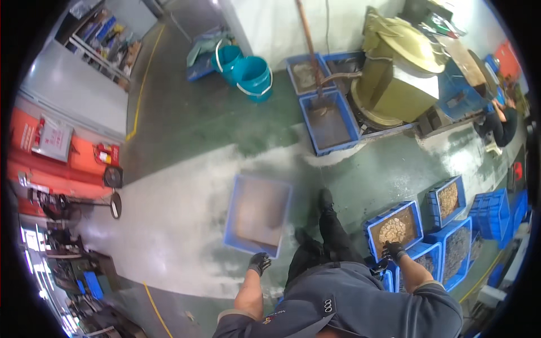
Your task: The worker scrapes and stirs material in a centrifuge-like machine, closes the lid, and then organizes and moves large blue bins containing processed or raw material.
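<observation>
My left hand (260,262), in a dark glove, hangs over the near edge of a blue bin (230,214) on the floor. Its fingers are loosely bent and slightly apart, with nothing seen in them. That bin looks blurred and has a pale, greyish bottom. To the right, my gloved right hand (393,249) is at the near rim of another blue bin (369,239), fingers bent over the edge. Inside lies a heap of light tan pieces (393,230) in brownish liquid. Part of the rim is hidden under the hand.
Blue bins of dark grey material (455,252) stand below my right arm. Beyond them is a smaller bin of tan pieces (448,201). Ahead are teal buckets (252,76), a bin with a shovel (332,124) and a yellow-green machine (403,84). Another person (501,127) sits far right.
</observation>
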### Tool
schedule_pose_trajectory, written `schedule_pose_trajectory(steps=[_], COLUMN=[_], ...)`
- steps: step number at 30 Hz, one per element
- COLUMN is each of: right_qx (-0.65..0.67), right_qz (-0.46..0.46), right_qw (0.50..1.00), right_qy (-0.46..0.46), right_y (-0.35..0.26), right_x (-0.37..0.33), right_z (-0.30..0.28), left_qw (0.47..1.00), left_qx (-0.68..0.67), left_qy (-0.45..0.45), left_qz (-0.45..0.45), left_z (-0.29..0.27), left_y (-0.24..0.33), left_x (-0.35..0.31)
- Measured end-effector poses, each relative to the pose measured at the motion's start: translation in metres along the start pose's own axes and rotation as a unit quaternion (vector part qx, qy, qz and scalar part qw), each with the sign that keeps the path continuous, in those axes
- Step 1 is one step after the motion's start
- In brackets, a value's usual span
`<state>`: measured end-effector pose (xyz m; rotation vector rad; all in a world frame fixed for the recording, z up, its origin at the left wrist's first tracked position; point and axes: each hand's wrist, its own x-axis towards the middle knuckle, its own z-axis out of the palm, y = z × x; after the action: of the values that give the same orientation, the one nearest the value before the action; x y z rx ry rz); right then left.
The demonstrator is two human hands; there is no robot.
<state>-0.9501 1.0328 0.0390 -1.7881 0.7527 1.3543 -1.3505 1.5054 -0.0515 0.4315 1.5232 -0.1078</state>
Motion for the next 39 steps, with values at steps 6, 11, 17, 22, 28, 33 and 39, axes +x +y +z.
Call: schedule_pose_trajectory(steps=[6, 11, 17, 22, 28, 33, 39], right_qx=[0.014, 0.173, 0.164, -0.107, 0.149, 0.151, 0.123], right_qz=[-0.073, -0.075, -0.096, -0.226, -0.109, -0.143, -0.225], right_qw=[0.997, 0.982, 0.980, 0.963, 0.982, 0.978, 0.965], right_qy=[0.034, 0.021, 0.060, 0.098, -0.037, 0.002, -0.063], right_y=[0.066, 0.074, 0.060, 0.012, -0.082, -0.127, -0.098], right_x=[0.042, 0.030, 0.089, 0.104, 0.061, 0.062, 0.088], right_z=[-0.014, -0.013, -0.078, -0.116, -0.119, -0.102, -0.088], left_qw=[0.994, 0.987, 0.988, 0.980, 0.976, 0.985, 0.985], left_qx=[0.054, 0.076, 0.090, 0.076, 0.108, 0.050, 0.094], left_qy=[-0.072, -0.082, -0.093, -0.131, -0.124, -0.107, -0.115], left_qz=[0.062, 0.115, 0.088, 0.127, 0.142, 0.127, 0.090], left_z=[0.054, 0.102, 0.167, 0.213, 0.264, 0.255, 0.258], left_y=[0.048, 0.079, 0.081, 0.084, 0.090, 0.091, 0.119], left_x=[-0.034, -0.040, -0.050, -0.051, -0.051, -0.040, -0.053])
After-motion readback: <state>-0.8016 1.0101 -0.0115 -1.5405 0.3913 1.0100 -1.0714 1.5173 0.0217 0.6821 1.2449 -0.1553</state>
